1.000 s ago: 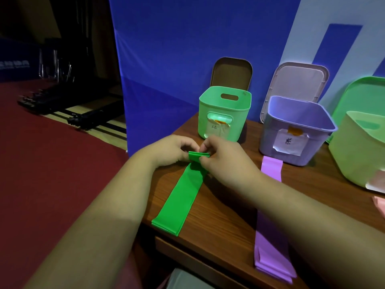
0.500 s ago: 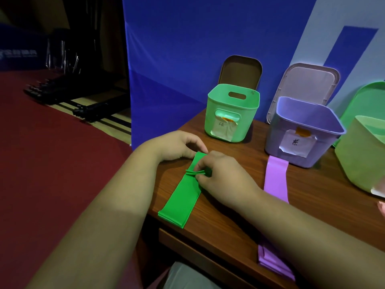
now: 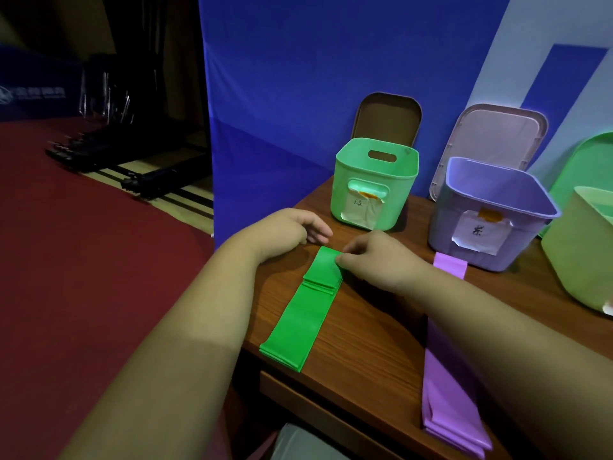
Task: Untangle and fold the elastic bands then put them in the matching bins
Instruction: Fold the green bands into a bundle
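The green band (image 3: 308, 310) lies by the tabletop's (image 3: 365, 330) left edge, 1 fold at its far end. The right hand (image 3: 374, 260) pinches that fold; the left hand (image 3: 285, 230) rests beside it, loosely curled, empty. Best to square the edges and press the crease before folding again.

- Cannot trace the purple band (image 3: 449, 264) whole: middle stretch hidden behind the right forearm (image 3: 481, 320).
- Cannot see the fingertips of the right hand (image 3: 374, 257), tucked under at the fold of the green band (image 3: 326, 265).
- Cannot tell whether the left hand (image 3: 285, 227) touches that band's far end.
- Cannot read the paper labels (image 3: 361, 207) on the green bin (image 3: 398, 194) and purple bin (image 3: 444, 227): writing too small.
- Cannot follow the pale green bin (image 3: 577, 260) past the right edge.
- Cannot make out the dark gear (image 3: 132, 167) at far left: too dim.
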Tool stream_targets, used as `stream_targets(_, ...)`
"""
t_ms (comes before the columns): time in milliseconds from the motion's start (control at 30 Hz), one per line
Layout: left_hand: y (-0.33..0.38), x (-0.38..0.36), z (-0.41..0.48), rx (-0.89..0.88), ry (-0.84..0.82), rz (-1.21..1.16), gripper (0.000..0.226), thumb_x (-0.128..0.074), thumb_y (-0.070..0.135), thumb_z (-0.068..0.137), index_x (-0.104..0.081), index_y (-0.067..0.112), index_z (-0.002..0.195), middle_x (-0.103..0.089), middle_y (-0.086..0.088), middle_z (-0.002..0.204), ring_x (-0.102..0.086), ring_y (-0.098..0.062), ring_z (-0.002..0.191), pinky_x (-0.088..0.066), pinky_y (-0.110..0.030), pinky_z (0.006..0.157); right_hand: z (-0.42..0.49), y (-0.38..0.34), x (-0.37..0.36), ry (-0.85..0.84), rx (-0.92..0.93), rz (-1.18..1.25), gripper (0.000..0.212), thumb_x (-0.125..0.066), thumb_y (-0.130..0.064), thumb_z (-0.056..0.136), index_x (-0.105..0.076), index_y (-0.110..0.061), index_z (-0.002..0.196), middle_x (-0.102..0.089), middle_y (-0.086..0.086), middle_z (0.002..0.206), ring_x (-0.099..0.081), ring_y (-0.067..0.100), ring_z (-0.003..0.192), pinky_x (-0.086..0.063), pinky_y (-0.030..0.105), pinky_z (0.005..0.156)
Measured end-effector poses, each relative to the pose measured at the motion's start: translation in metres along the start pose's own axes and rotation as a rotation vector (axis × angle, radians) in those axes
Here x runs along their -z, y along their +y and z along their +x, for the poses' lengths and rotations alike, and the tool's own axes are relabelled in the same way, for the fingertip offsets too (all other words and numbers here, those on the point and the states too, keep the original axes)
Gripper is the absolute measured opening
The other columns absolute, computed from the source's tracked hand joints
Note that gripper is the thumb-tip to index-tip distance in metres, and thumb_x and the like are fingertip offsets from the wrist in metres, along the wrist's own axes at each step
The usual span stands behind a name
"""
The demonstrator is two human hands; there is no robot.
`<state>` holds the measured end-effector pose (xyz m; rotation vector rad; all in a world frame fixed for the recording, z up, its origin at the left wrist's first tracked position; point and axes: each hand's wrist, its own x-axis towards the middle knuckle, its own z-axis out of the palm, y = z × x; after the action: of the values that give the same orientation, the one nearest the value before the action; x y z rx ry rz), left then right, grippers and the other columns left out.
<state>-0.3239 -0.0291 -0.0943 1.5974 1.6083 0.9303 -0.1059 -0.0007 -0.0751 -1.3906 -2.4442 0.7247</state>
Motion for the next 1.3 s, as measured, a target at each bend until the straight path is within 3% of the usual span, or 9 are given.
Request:
stream_targets(100, 0.003, 0.001, 0.000, 0.022, -0.046, -0.069, 0.057, -0.040, -0.012, 0.088, -0.075, 0.013, 0.124, -0.079, -0.005, 0.118, -0.070, -0.016, 0.115, -0.052, -0.024, 0.094, 0.003, 0.001, 0.003, -0.047, 0.025, 0.025, 0.017, -0.077, -0.038, 0.093, -0.075, -0.022, 0.097, -0.074, -0.004, 0.085, -0.064, 0.011, 0.073, -0.049, 0.029, 0.065)
stream_targets(267, -0.006, 0.006, -0.001, -0.009, -0.159, -0.099, 0.045, -0.075, 0.040, 0.081, -0.074, 0.035, 0.126, -0.077, 0.007, 0.125, -0.067, -0.013, 0.125, -0.048, -0.035, 0.112, 0.014, 0.006, 0.009, -0.041, 0.034, 0.066, 0.013, -0.081, -0.031, 0.092, -0.073, -0.023, 0.098, -0.075, -0.003, 0.084, -0.066, 0.012, 0.073, -0.051, 0.031, 0.070)
stream_targets(433, 0.000, 0.000, -0.003, 0.016, -0.204, -0.166, 0.046, -0.074, 0.010, 0.098, -0.059, 0.014, 0.141, -0.079, 0.000, 0.109, -0.073, -0.011, 0.103, -0.055, -0.034, 0.101, 0.026, 0.009, 0.016, 0.123, 0.040, 0.077, 0.015, -0.080, -0.023, 0.094, -0.069, -0.020, 0.102, -0.073, 0.001, 0.089, -0.069, 0.015, 0.074, -0.051, 0.030, 0.068)
stream_targets(533, -0.002, -0.002, 0.000, 0.000, -0.186, -0.098, 0.046, -0.077, 0.014, 0.096, -0.061, 0.019, 0.138, -0.078, -0.006, 0.107, -0.069, -0.017, 0.099, -0.053, -0.046, 0.103, 0.034, 0.011, 0.023, 0.201, 0.054, 0.100, 0.019, -0.080, -0.022, 0.094, -0.066, -0.018, 0.106, -0.071, 0.004, 0.097, -0.072, 0.024, 0.088, -0.057, 0.037, 0.080)
stream_targets(633, -0.002, -0.004, 0.001, -0.032, -0.127, -0.022, 0.036, -0.078, 0.018, 0.094, -0.068, 0.026, 0.128, -0.076, 0.001, 0.095, -0.068, -0.010, 0.089, -0.055, -0.040, 0.097, 0.034, 0.007, 0.029, 0.216, 0.099, 0.111, 0.018, -0.080, -0.022, 0.095, -0.066, -0.021, 0.106, -0.071, 0.000, 0.099, -0.070, 0.020, 0.091, -0.056, 0.035, 0.077)
stream_targets(800, -0.002, -0.006, 0.001, -0.092, -0.053, 0.072, 0.026, -0.082, 0.019, 0.089, -0.077, 0.032, 0.111, -0.078, 0.004, 0.105, -0.074, -0.014, 0.105, -0.058, -0.040, 0.102, 0.018, 0.000, 0.027, 0.214, 0.176, 0.143, 0.016, -0.078, -0.020, 0.095, -0.065, -0.026, 0.103, -0.070, -0.004, 0.099, -0.070, 0.016, 0.085, -0.058, 0.035, 0.073)
stream_targets(1000, 0.001, -0.002, -0.003, -0.108, -0.039, 0.122, 0.021, -0.081, 0.017, 0.088, -0.077, 0.032, 0.101, -0.076, 0.001, 0.102, -0.069, -0.013, 0.095, -0.057, -0.045, 0.092, -0.017, -0.006, 0.018, 0.156, 0.218, 0.181, 0.021, -0.078, -0.016, 0.091, -0.063, -0.030, 0.097, -0.071, -0.002, 0.087, -0.074, 0.021, 0.065, -0.065, 0.044, 0.064)
stream_targets(1133, -0.002, 0.002, -0.006, -0.112, -0.090, 0.123, 0.024, -0.083, 0.015, 0.087, -0.078, 0.034, 0.101, -0.078, 0.004, 0.102, -0.068, -0.011, 0.091, -0.059, -0.044, 0.090, -0.036, -0.008, 0.006, 0.160, 0.267, 0.104, 0.024, -0.082, -0.020, 0.088, -0.062, -0.029, 0.098, -0.067, -0.010, 0.085, -0.069, 0.010, 0.070, -0.055, 0.033, 0.067)
stream_targets(1300, 0.000, 0.007, -0.012, -0.107, -0.208, 0.100, 0.027, -0.081, 0.007, 0.087, -0.078, 0.025, 0.106, -0.077, -0.002, 0.113, -0.072, -0.019, 0.105, -0.059, -0.036, 0.092, -0.052, -0.009, -0.012, 0.107, 0.360, -0.064, 0.029, -0.083, -0.026, 0.086, -0.060, -0.031, 0.102, -0.058, -0.016, 0.099, -0.052, 0.000, 0.084, -0.036, 0.012, 0.072)
